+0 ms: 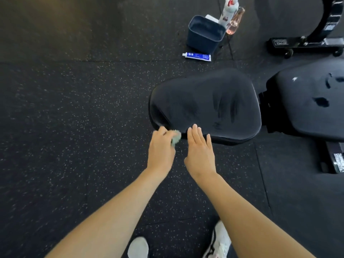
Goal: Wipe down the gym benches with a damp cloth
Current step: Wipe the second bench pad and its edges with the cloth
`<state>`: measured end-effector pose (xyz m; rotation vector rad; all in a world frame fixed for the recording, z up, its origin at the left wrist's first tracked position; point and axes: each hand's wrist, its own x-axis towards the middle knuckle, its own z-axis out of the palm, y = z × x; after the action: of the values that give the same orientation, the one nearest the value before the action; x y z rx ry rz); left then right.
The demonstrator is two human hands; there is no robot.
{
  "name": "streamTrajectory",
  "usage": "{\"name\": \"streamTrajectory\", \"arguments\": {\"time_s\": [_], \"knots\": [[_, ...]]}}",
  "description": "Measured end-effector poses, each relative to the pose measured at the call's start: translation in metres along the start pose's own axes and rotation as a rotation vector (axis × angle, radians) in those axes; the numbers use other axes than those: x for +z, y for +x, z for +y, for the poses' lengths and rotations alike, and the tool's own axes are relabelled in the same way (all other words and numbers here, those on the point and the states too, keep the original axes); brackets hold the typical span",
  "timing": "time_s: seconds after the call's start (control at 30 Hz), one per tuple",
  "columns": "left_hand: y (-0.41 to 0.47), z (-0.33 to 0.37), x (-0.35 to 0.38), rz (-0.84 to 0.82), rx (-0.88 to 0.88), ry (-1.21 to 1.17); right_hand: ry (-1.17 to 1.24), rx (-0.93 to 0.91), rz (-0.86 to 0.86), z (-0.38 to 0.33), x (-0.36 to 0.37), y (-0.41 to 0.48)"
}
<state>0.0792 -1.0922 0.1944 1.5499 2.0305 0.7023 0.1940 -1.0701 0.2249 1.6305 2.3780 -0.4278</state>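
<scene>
While two bare hands reach the near edge of the seat pad, one pale green cloth sits bunched in the curled fingers of the left hand at that edge. The right hand lies flat, fingers straight, grasping nothing. Two smooth black cushions show: the rounded, streaked seat pad and a back pad just right of it. Beyond the seat pad stand one square dark blue bin, one white bottle, one clear pinkish bottle, and one tube lies flat.

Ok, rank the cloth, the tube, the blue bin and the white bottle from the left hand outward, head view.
1. Cloth, held in the left hand.
2. Tube, on the floor beyond the seat pad.
3. Blue bin, behind the tube.
4. White bottle, behind the bin's right corner.
</scene>
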Motion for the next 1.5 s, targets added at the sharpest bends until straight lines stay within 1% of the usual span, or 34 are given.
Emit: {"name": "streamTrajectory", "arguments": {"time_s": [0.03, 0.07, 0.1, 0.13, 0.2, 0.27, 0.33, 0.43, 0.57, 0.63, 0.73, 0.8, 0.9, 0.93, 0.97, 1.03, 1.13, 1.2, 1.23, 1.3, 1.43, 1.5], "knots": [[-0.006, 0.001, 0.000, -0.070, 0.040, -0.018, 0.032, -0.029, -0.001, 0.005, -0.006, 0.000], [-0.007, 0.004, -0.005, -0.090, 0.074, -0.029, 0.055, -0.057, 0.016, 0.013, -0.013, 0.001], [-0.002, 0.010, -0.011, -0.058, 0.086, -0.039, 0.074, -0.072, 0.062, 0.022, -0.018, 0.003], [0.009, 0.017, -0.016, 0.013, 0.058, -0.057, 0.095, -0.065, 0.110, 0.033, -0.021, 0.006], [0.043, 0.034, -0.028, 0.196, -0.086, -0.096, 0.167, -0.023, 0.195, 0.056, -0.025, 0.016], [0.084, 0.045, -0.032, 0.307, -0.269, -0.116, 0.221, 0.010, 0.199, 0.078, -0.032, 0.028], [0.119, 0.052, -0.027, 0.330, -0.373, -0.045, 0.241, 0.007, 0.159, 0.098, -0.039, 0.042], [0.152, 0.057, -0.007, 0.334, -0.442, 0.136, 0.216, -0.046, 0.122, 0.122, -0.044, 0.060], [0.184, 0.072, 0.023, 0.448, -0.599, 0.214, 0.253, -0.078, 0.172, 0.145, -0.041, 0.083], [0.198, 0.087, 0.039, 0.412, -0.554, 0.259, 0.260, -0.092, 0.196, 0.153, -0.038, 0.092], [0.210, 0.117, 0.059, 0.279, -0.388, 0.300, 0.274, -0.108, 0.179, 0.158, -0.037, 0.099], [0.209, 0.133, 0.067, 0.187, -0.274, 0.257, 0.274, -0.109, 0.181, 0.161, -0.039, 0.098], [0.192, 0.142, 0.061, -0.053, -0.086, 0.120, 0.278, -0.070, 0.216, 0.165, -0.048, 0.097], [0.185, 0.140, 0.054, -0.096, -0.039, 0.103, 0.283, -0.046, 0.221, 0.168, -0.052, 0.097], [0.179, 0.136, 0.046, -0.095, -0.023, 0.100, 0.289, -0.021, 0.221, 0.171, -0.056, 0.097], [0.176, 0.120, 0.028, 0.002, -0.092, 0.109, 0.290, 0.022, 0.199, 0.176, -0.062, 0.097], [0.188, 0.095, 0.010, 0.161, -0.289, 0.181, 0.311, 0.099, 0.145, 0.185, -0.067, 0.096], [0.199, 0.090, 0.014, 0.174, -0.396, 0.235, 0.357, 0.182, 0.090, 0.188, -0.068, 0.094], [0.204, 0.093, 0.020, 0.163, -0.419, 0.248, 0.393, 0.234, 0.064, 0.189, -0.068, 0.094], [0.213, 0.110, 0.038, 0.142, -0.406, 0.205, 0.482, 0.341, 0.026, 0.192, -0.070, 0.092], [0.239, 0.157, 0.078, 0.008, -0.250, 0.134, 0.656, 0.516, 0.015, 0.195, -0.067, 0.090], [0.253, 0.174, 0.093, -0.049, -0.206, 0.121, 0.757, 0.605, 0.014, 0.194, -0.067, 0.088]]}}
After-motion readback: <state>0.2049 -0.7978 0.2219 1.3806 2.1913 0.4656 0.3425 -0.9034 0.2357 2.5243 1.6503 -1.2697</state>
